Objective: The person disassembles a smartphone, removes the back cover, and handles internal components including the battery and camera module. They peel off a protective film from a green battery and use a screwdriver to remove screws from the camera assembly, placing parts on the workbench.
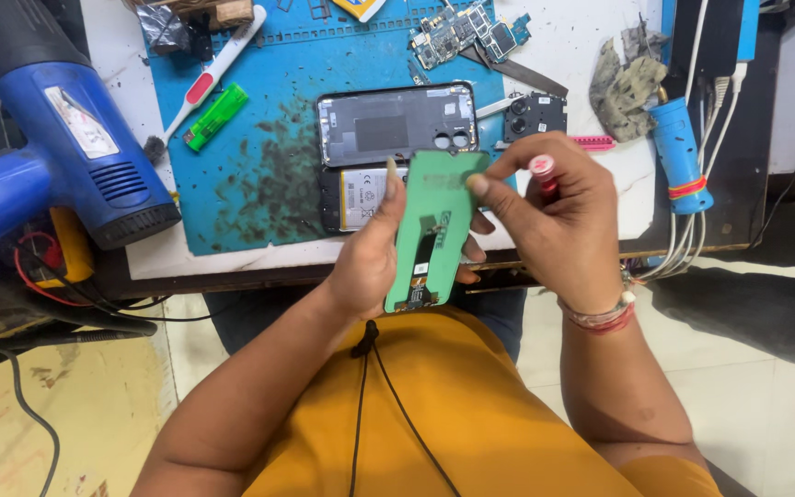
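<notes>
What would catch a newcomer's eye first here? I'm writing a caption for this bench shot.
The green phone panel held upright at centre between the left hand and right hand. Next the big blue heat gun at far left. Behind the hands, an opened phone body lies on the stained blue work mat.

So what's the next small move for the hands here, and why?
Probably bring the right hand down so the red-capped tool meets the green phone panel. The left hand holds that panel upright over the table edge, the right fingertips already pinch its top corner, and the tool sits unused above it.
</notes>
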